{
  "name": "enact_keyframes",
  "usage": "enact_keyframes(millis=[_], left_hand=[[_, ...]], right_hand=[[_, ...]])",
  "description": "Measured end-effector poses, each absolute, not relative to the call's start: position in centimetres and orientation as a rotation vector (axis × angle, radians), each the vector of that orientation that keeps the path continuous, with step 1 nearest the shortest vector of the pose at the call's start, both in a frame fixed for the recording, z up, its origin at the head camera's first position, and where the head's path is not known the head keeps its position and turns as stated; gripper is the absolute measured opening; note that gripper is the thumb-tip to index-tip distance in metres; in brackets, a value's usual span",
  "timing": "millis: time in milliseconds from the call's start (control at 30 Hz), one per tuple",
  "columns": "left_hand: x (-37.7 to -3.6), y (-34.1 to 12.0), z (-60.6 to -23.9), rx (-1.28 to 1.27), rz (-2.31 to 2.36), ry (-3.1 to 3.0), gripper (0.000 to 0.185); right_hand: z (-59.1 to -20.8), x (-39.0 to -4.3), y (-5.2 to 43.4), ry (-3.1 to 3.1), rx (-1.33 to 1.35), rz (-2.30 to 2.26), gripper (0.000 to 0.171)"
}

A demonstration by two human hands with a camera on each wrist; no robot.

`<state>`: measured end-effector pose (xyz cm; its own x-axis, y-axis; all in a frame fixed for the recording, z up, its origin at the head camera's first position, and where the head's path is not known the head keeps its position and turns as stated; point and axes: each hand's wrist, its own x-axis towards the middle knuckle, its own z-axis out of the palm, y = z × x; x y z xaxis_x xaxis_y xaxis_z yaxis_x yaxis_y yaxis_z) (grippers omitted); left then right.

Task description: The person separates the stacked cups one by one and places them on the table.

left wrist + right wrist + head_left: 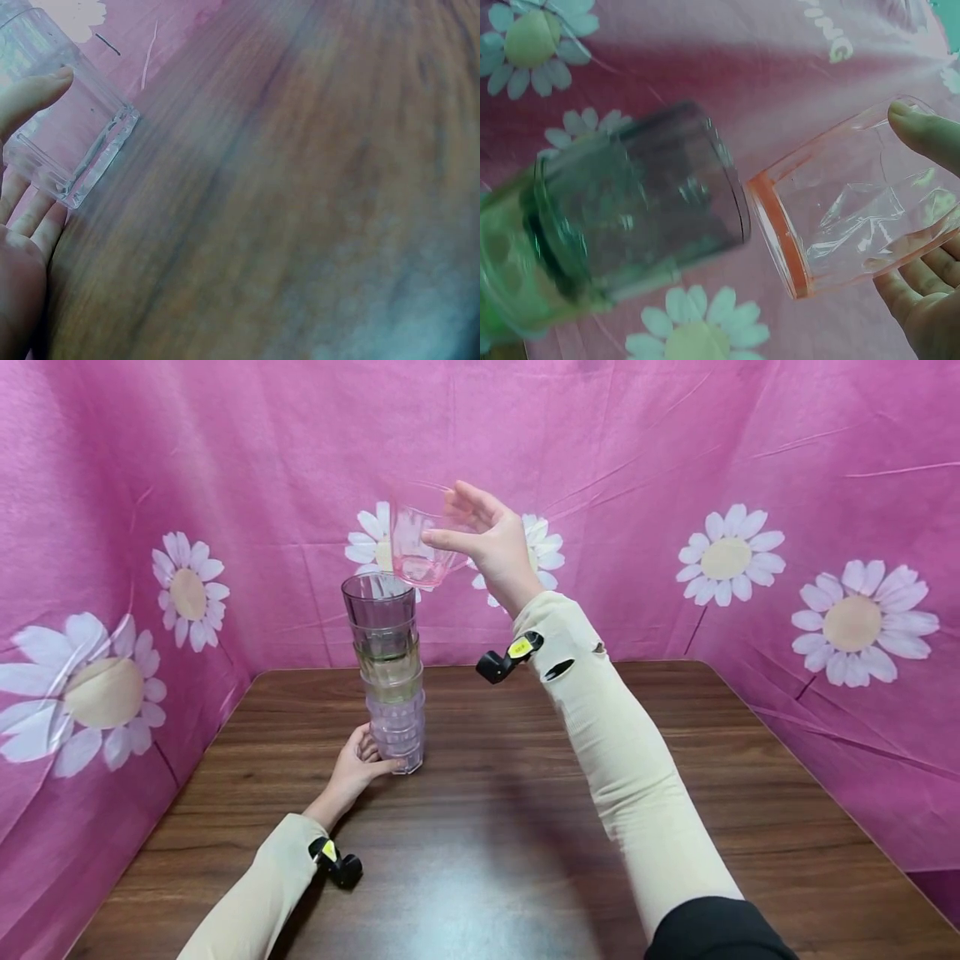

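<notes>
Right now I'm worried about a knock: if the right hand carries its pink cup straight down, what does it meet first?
Probably the rim of the dark top cup on the stack; the pink cup in the right hand hangs just above and slightly right, so depth is uncertain.

A dark brown wooden table with a visible grain fills the lower part of the head view. Behind it and along both sides hangs a pink cloth, creased in places, printed with white daisies that have pale yellow centres. The cloth comes down to the table's far edge and side edges.
</notes>
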<state>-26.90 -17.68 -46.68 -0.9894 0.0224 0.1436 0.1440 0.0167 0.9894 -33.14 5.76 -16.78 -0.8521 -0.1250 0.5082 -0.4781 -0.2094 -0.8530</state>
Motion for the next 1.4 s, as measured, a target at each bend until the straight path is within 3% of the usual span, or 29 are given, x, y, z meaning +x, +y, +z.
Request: enact_keyframes(millis=[533,1400], left_hand=[[-26.8,-17.6,-46.4,-0.157,-2.17,-2.161,0.073],[-26.9,-17.7,-46.7,-0.154,-2.18,-2.151,0.073]], right_hand=[[-22.2,-35.5,12.0,-1.881,0.462,2.125,0.082],[-33.9,-35.9,20.5,-2.023,0.111,2.034,0.089]])
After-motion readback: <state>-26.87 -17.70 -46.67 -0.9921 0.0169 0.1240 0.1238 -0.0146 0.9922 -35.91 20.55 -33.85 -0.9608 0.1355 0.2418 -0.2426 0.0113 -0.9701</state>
